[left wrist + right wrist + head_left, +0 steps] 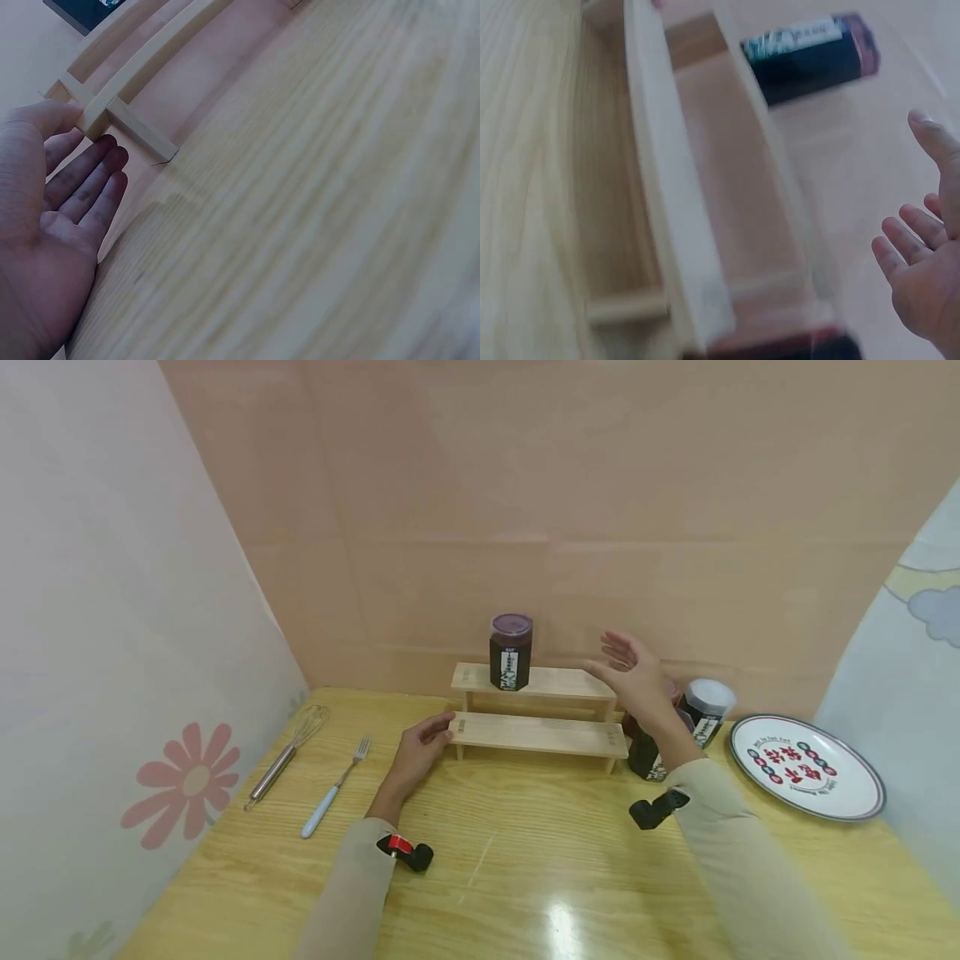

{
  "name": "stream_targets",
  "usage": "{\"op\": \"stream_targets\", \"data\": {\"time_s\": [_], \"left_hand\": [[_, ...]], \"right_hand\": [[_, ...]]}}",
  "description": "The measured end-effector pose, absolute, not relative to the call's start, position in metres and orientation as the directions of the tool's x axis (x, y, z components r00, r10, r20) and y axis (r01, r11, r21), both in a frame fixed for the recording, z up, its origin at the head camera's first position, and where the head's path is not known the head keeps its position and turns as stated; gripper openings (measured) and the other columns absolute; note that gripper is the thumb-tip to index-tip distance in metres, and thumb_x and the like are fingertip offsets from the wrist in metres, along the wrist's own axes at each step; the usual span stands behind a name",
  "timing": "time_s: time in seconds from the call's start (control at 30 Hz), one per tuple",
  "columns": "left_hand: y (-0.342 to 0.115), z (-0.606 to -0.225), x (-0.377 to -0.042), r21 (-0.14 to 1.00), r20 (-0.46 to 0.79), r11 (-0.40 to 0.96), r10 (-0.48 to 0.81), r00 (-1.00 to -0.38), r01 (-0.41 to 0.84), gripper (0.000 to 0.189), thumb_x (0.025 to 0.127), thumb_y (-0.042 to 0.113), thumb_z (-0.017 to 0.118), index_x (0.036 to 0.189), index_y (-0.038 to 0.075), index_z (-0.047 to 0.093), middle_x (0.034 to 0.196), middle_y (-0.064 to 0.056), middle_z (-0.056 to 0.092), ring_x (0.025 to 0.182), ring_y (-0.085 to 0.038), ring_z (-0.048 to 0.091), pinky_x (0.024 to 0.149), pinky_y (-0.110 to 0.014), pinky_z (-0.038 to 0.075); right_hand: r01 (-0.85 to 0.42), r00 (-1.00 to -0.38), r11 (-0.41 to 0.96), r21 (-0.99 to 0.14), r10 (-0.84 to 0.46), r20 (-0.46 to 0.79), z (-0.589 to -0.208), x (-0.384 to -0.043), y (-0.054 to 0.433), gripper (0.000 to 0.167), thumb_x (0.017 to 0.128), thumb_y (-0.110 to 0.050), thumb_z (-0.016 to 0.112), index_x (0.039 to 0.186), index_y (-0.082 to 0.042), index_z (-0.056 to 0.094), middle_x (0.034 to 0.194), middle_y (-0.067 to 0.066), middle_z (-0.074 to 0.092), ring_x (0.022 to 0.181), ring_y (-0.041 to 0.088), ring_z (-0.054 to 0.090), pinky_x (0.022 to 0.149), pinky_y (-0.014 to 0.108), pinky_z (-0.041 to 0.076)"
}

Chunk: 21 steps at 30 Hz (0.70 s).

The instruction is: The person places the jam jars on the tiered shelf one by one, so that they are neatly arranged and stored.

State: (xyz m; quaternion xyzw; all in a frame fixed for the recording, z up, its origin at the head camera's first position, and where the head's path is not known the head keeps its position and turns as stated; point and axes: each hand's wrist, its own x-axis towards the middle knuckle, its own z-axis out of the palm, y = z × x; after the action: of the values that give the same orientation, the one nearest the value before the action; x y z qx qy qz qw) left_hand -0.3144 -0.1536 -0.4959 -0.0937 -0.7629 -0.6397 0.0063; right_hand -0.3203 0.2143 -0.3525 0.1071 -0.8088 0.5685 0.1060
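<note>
A small two-tier wooden shelf stands on the table. My left hand holds the left end of its lower tier, and in the left wrist view the thumb lies on the board with the fingers beside and below its corner. On the upper tier, left of centre, a dark hexagonal jar with a purple lid and white label stands upright. My right hand is raised by the upper tier's right end, fingers apart and holding nothing. Several more jars, one a white-lidded jar, are partly hidden behind that hand and wrist.
A white plate with red characters and a dark rim lies on the right. On the left lie a wire whisk and a fork with a pale blue handle. Behind the shelf rises a tan wall.
</note>
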Motion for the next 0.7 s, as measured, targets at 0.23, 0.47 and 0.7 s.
{"op": "stream_targets", "data": {"time_s": [0.23, 0.47, 0.7], "left_hand": [[-0.155, -0.492, -0.31, 0.981, 0.125, 0.132, 0.142, -0.982, 0.144, 0.042, 0.105, 0.013, 0.06, 0.146, 0.004, 0.057, 0.152, -0.017, 0.056, 0.137, -0.034, 0.054, 0.1, -0.013, 0.048], [-0.154, -0.475, -0.299, 0.982, 0.116, 0.13, 0.155, -0.981, 0.137, 0.041, 0.104, 0.01, 0.06, 0.145, 0.001, 0.057, 0.15, -0.018, 0.057, 0.135, -0.034, 0.056, 0.097, -0.013, 0.05], [-0.157, -0.496, -0.313, 0.977, 0.126, 0.155, 0.132, -0.983, 0.146, 0.041, 0.105, 0.013, 0.059, 0.146, 0.005, 0.058, 0.151, -0.016, 0.056, 0.136, -0.032, 0.055, 0.101, -0.015, 0.05]], "right_hand": [[-0.238, -0.964, 0.442, -0.865, -0.003, 0.264, -0.37, -0.312, 0.265, 0.082, 0.096, -0.039, 0.074, 0.161, -0.009, 0.033, 0.162, 0.016, 0.043, 0.145, 0.036, 0.048, 0.1, 0.005, 0.046], [-0.184, -0.964, 0.56, -0.808, 0.056, 0.258, -0.372, -0.301, 0.303, 0.081, 0.096, -0.039, 0.074, 0.16, -0.007, 0.036, 0.158, 0.024, 0.046, 0.14, 0.044, 0.05, 0.096, 0.008, 0.049], [-0.129, -0.948, 0.615, -0.778, 0.153, 0.278, -0.377, -0.293, 0.338, 0.082, 0.096, -0.045, 0.072, 0.16, -0.01, 0.036, 0.163, 0.021, 0.041, 0.146, 0.044, 0.043, 0.12, 0.04, 0.042]]}}
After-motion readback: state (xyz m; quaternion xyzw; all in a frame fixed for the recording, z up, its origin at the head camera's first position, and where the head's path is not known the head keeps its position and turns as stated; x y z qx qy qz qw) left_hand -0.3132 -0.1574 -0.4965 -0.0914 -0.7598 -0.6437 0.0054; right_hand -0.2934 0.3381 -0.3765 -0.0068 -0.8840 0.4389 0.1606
